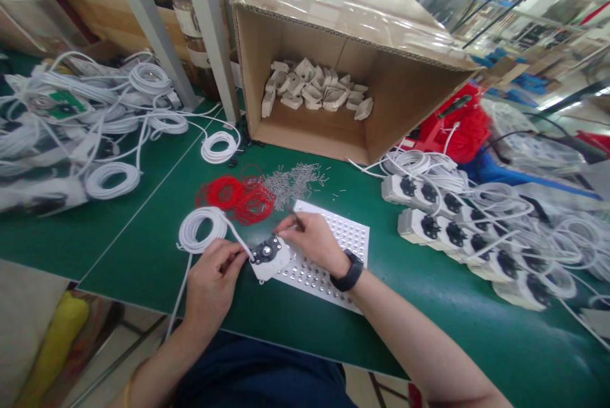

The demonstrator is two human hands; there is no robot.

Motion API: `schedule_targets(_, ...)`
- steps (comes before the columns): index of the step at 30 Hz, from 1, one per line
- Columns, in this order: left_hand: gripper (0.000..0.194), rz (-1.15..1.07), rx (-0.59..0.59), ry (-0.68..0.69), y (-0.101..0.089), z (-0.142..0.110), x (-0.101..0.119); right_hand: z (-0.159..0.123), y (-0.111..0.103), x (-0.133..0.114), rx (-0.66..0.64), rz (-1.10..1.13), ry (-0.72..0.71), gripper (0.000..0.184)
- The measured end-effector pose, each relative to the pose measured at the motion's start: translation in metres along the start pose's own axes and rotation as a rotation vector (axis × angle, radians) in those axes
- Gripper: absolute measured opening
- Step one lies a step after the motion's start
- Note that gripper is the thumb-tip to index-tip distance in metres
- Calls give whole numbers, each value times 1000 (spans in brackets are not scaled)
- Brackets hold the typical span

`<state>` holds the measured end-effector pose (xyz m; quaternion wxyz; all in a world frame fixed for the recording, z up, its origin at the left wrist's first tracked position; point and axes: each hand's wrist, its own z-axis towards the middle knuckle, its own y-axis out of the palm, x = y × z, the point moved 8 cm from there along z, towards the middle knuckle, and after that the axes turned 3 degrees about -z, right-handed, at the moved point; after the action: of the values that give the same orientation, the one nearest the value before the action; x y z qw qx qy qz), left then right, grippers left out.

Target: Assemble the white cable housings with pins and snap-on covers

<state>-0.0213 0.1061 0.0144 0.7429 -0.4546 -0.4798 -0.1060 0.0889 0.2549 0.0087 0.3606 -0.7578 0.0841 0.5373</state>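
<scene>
A white plastic housing (271, 267) with a black screwed-on part (267, 249) lies in front of me, its near side over a white perforated plate (352, 230). My left hand (214, 278) is closed, thumb and fingers pinching at the housing's left edge, where a white cable (238, 235) meets the black part. This cable runs to a coil (203, 230) beyond the hand. My right hand (314, 239) is closed around a slim dark tool (296, 217), with fingertips at the housing's far right corner. The tool's exact kind and its working end are hard to make out.
Red wire loops (233, 198) and a heap of small metal pins (293, 182) lie beyond my hands. A cardboard box (305, 125) on its side holds white plastic parts (314, 84). Assembled housings with cables (452, 233) line the right; tangled white cables (114, 115) fill the left.
</scene>
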Motion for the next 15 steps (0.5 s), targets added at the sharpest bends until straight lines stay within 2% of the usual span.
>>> schedule_targets(2,16,19,4,36,1,-4,2,0,1,-3,18,-57,-35,11)
schedule_targets(5,18,90,-1,74,2,-12,-2,-5,4,-11,19,-177,-172,14)
schedule_targets(8,23,182,-32,50,3,-18,-11,-15,9,-16,-13,-269,-366,25)
schedule_targets(10,27,195,-63,9,4,-20,-18,-23,12,-14,-35,-283,-444,32)
schedule_targets(13,31,40,-130,-78,6,-24,-23,-29,9,-12,-39,-264,-457,34)
schedule_targets(15,38,-158,-154,-214,5,-25,-26,-30,6,-12,-85,-242,-417,30)
